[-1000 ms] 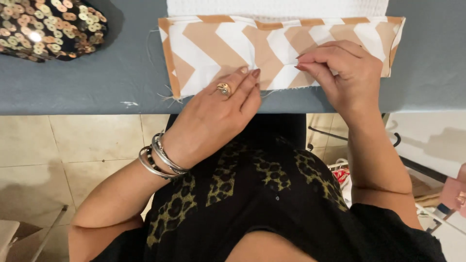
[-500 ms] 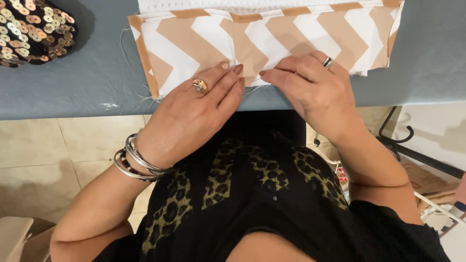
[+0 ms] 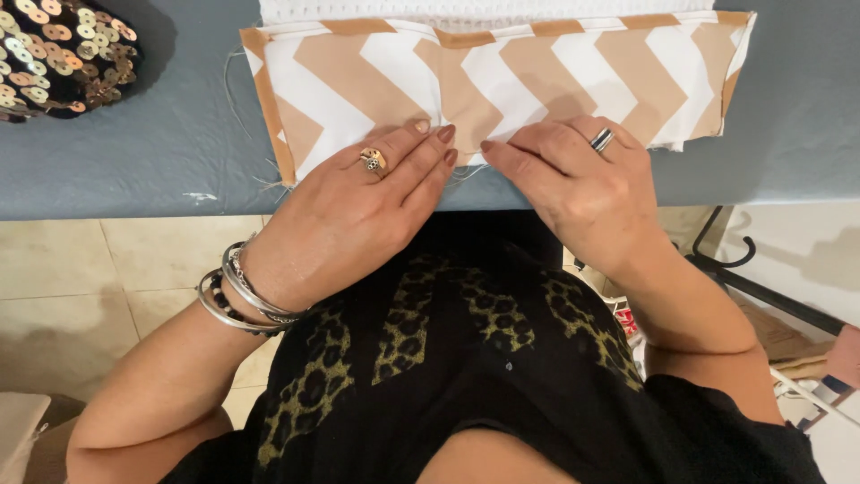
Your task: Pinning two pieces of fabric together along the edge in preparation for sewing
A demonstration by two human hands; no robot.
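Both hands lie flat, fingers together, on the folded tan-and-white zigzag cloth at centre frame, gripping nothing. The left hand and right hand nearly meet fingertip to fingertip on the grey bench.

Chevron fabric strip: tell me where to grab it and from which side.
Take the chevron fabric strip by its near long edge, coming from the table's front. That edge lies close to the table's front and both the left hand and right hand already rest on it; white fabric adjoins the far edge.
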